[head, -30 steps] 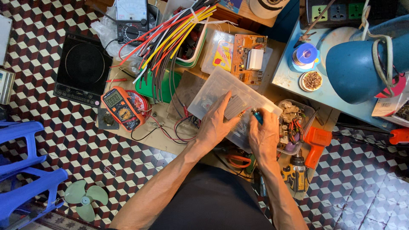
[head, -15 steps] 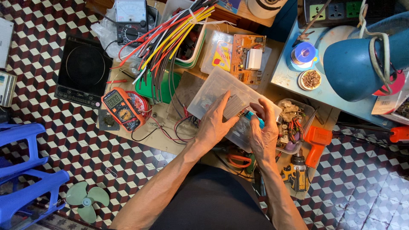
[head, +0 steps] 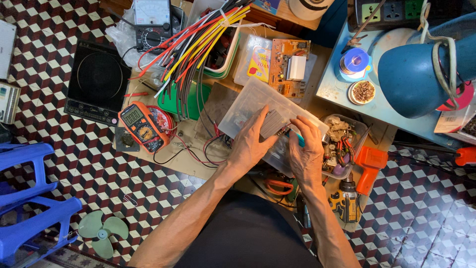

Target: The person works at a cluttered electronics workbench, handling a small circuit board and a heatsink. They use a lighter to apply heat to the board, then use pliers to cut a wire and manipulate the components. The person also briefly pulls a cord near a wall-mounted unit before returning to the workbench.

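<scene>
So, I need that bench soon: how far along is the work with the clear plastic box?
Done: the clear plastic box lies on the bench with a grey finned part over it. In hand: the left hand rests on the box beside that part, and the right hand holds a teal-handled tool at its edge. Left: tools, wires and the orange multimeter lie spread about.

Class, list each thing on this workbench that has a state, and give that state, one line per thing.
Left hand: resting on the clear plastic box, touching a grey finned part.
Right hand: fingers curled at a teal-handled tool.
Orange multimeter: lying face up.
Blue desk lamp: whether lit cannot be told.
Induction cooktop: nothing on it.
</scene>
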Action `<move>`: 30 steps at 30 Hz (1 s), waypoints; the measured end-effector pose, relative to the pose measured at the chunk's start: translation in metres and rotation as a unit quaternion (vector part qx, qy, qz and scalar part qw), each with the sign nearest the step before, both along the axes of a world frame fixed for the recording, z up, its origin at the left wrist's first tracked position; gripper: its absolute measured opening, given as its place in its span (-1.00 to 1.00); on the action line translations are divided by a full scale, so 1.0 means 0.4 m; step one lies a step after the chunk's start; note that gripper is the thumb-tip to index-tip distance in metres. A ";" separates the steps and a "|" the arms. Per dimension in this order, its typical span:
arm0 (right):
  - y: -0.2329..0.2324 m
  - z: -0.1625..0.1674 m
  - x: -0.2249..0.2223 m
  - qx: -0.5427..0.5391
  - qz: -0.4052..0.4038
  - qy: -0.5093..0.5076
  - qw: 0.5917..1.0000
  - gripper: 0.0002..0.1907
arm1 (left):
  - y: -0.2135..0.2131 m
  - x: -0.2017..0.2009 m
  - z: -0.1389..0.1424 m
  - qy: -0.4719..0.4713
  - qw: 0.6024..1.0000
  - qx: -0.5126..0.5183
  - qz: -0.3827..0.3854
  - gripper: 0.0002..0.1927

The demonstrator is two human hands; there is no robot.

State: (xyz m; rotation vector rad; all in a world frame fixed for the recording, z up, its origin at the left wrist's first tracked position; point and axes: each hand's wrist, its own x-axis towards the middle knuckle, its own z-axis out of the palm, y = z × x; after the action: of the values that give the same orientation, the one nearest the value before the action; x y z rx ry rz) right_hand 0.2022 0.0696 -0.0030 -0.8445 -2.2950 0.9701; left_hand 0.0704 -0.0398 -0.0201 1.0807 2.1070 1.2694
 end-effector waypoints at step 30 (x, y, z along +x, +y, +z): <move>-0.029 -0.032 0.076 -0.194 -0.092 0.051 0.975 -0.78 | -0.083 -0.062 -0.018 -0.149 0.985 -0.009 0.086 -0.36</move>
State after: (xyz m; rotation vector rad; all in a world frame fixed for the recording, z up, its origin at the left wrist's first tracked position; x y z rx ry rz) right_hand 0.2328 0.0582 -0.0158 -1.1119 -1.9290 1.3639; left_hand 0.0458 -0.0731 -0.0272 0.6625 2.0083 1.3917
